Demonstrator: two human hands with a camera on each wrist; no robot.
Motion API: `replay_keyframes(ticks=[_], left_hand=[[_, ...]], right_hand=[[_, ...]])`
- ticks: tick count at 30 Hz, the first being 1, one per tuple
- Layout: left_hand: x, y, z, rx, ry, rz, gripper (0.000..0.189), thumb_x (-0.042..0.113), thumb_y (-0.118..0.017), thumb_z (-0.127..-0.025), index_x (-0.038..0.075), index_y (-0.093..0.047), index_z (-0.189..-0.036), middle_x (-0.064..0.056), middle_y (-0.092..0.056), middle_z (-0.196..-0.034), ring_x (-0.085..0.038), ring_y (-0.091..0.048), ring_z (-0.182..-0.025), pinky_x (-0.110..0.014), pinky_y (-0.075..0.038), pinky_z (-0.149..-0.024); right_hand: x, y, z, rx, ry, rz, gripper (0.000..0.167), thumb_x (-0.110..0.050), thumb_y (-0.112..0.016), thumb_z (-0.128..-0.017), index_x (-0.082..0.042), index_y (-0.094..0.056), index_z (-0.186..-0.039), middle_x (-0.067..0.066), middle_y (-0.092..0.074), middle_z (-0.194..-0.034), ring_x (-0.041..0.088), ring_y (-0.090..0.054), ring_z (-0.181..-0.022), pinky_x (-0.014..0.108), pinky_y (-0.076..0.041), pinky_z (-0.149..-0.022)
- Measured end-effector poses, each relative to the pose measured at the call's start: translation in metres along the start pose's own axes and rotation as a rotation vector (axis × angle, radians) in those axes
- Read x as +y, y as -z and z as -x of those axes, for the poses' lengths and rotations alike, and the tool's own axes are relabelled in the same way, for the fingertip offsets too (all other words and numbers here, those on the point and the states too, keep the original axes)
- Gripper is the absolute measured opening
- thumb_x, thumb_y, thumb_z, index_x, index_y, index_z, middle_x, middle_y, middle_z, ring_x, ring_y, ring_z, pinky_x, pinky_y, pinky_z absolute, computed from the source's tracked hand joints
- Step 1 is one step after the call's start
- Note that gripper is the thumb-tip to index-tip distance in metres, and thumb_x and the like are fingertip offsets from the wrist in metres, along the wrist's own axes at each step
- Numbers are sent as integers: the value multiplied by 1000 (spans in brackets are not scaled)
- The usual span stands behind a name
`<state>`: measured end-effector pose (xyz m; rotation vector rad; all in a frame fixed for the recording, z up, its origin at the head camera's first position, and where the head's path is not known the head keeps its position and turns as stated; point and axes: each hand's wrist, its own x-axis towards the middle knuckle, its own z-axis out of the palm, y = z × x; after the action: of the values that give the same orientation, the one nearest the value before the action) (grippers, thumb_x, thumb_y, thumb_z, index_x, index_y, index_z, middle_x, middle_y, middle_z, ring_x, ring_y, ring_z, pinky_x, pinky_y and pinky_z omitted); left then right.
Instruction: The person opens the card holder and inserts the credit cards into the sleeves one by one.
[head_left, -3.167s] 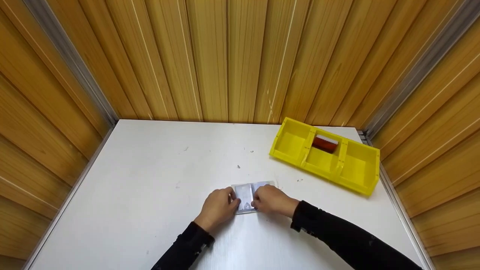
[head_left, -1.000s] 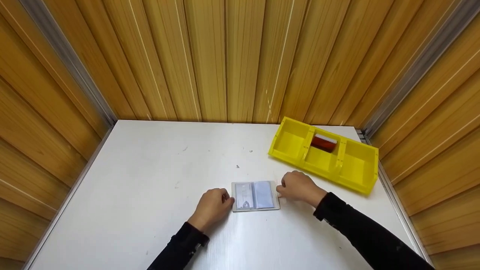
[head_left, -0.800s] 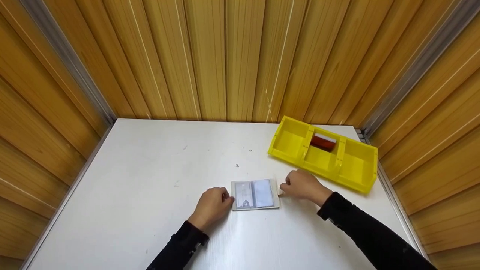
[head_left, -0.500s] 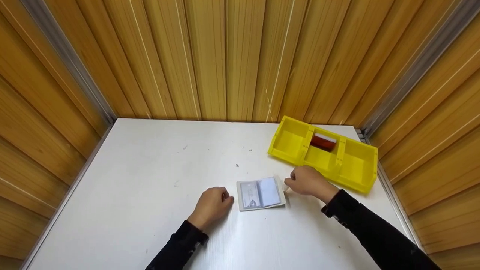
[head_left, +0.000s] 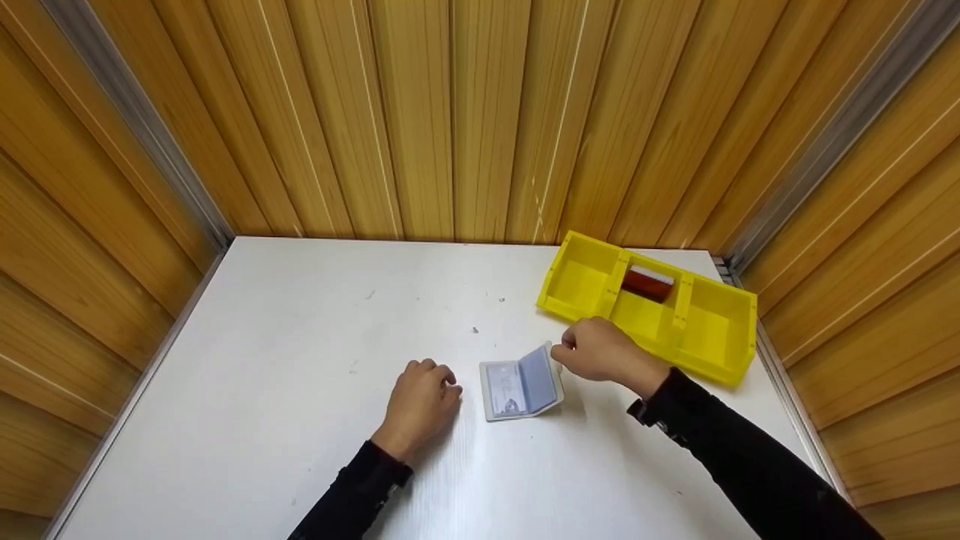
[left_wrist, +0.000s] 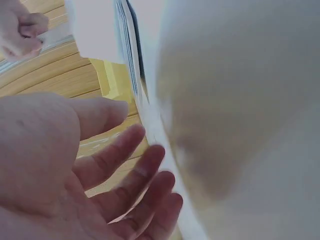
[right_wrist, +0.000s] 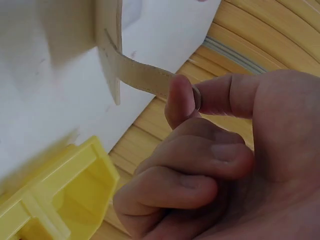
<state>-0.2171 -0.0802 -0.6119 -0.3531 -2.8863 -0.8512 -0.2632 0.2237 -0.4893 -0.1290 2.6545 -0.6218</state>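
A small pale card holder (head_left: 538, 381) lies spread on the white table, its right cover tilted up. A printed card (head_left: 507, 388) shows through the clear sleeve on its left side. My right hand (head_left: 600, 349) pinches the end of the holder's stitched strap (right_wrist: 145, 76) between thumb and index finger, the other fingers curled in. To the left of the holder, my left hand (head_left: 420, 409) rests by the table surface with loosely bent fingers and holds nothing. In the left wrist view the holder's layered edge (left_wrist: 131, 47) stands beyond the left fingertips, apart from them.
Behind the right hand sits a yellow tray (head_left: 679, 330) with three compartments. Its middle one holds a dark red block-like item with a white top (head_left: 648, 283). Wood-look panels (head_left: 480, 120) wall in the white table (head_left: 315, 360) at the back and sides.
The right hand has left the pages, taken the strap and raised the right cover. The holder has slid slightly right. My left hand has come off its left edge.
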Motion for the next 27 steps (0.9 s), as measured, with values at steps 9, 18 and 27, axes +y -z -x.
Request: replay_keyframes(ticks=[9, 18, 27], left_hand=[[-4, -4, 2, 35, -21, -33, 12, 21, -79, -97, 10, -80, -102, -9, -72, -105, -32, -64, -103, -51, -53, -92], [-4, -2, 3, 70, -40, -47, 17, 20, -81, -95, 8, -79, -106, -12, -70, -111, -35, -64, -109, -53, -52, -93], [-3, 6, 4, 56, -44, -80, 32, 24, -80, -97, 6, -74, -122, -18, -71, -122, -41, -66, -118, -58, -53, -96]], right_hand=[[-28, -13, -8, -23, 101, -86, 38, -35, -62, -104, -15, -66, -72, -3, -44, -65, 17, -47, -63, 29, -35, -59], [-51, -50, -22, -27, 314, -130, 36, -29, -63, -100, -3, -79, -81, -10, -49, -59, 9, -45, -58, 26, -35, -55], [-66, -87, -39, -26, 338, -93, 32, -27, -64, -97, -4, -81, -82, -12, -53, -60, 8, -45, -58, 26, -35, -57]])
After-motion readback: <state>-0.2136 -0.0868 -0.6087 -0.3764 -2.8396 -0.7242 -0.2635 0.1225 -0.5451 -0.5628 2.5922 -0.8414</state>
